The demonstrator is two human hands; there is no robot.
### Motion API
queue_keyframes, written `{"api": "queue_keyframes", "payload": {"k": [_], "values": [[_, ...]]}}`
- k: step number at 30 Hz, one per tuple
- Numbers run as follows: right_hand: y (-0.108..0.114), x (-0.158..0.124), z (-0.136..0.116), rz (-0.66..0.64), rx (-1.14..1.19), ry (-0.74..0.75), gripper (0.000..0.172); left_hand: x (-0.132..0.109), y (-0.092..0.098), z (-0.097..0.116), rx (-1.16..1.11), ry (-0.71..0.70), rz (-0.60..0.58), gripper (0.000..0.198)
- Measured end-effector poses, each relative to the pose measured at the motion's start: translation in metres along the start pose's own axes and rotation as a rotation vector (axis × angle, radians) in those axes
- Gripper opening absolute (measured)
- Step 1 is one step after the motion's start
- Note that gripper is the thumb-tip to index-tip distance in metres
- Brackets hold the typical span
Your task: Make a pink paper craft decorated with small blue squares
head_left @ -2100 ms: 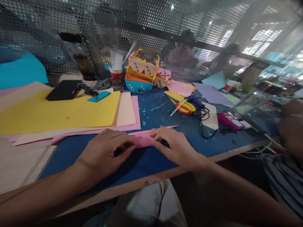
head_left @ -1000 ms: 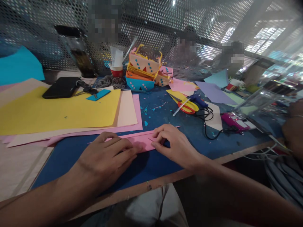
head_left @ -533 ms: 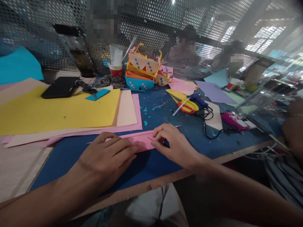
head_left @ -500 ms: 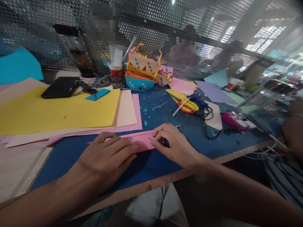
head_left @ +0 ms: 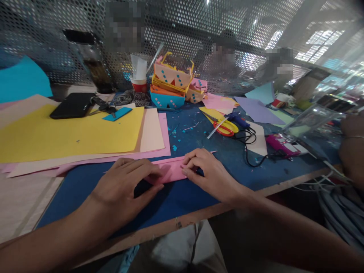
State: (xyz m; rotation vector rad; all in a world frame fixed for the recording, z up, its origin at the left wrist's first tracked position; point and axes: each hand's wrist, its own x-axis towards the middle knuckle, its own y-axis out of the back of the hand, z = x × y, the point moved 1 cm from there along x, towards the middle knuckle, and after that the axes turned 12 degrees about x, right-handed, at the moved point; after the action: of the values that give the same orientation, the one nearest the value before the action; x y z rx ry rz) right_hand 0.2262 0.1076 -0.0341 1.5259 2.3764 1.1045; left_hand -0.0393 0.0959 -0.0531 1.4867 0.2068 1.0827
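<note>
Our left hand has lifted and parted its thumb from the fingers since half a second ago, when it lay flatter across the folded pink paper; our right hand stays where it was. Taking that paper as the middle of the clock, it lies near the front edge of the bench, with the left hand at nine and the right at three. We probably keep a hand at each side so the light sheet cannot slide or spring up.

The left hand is arched, a clear gap between thumb and fingers; its fingertips touch the paper, but we cannot tell whether the thumb does. Our right thumb and forefinger come together, pinching the paper near its right end; any small flap there is too small to make out.

Around it, the yellow sheet lies at ten, the decorated paper boxes stand at twelve, and the scissors and glue gun sit at two, seemingly set aside to leave us elbow room.
</note>
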Motion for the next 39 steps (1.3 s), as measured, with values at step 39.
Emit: {"api": "queue_keyframes", "payload": {"k": [39], "values": [[-0.003, -0.001, 0.005, 0.007, 0.005, 0.008, 0.025, 0.004, 0.002, 0.008, 0.034, -0.023, -0.058, 0.016]]}}
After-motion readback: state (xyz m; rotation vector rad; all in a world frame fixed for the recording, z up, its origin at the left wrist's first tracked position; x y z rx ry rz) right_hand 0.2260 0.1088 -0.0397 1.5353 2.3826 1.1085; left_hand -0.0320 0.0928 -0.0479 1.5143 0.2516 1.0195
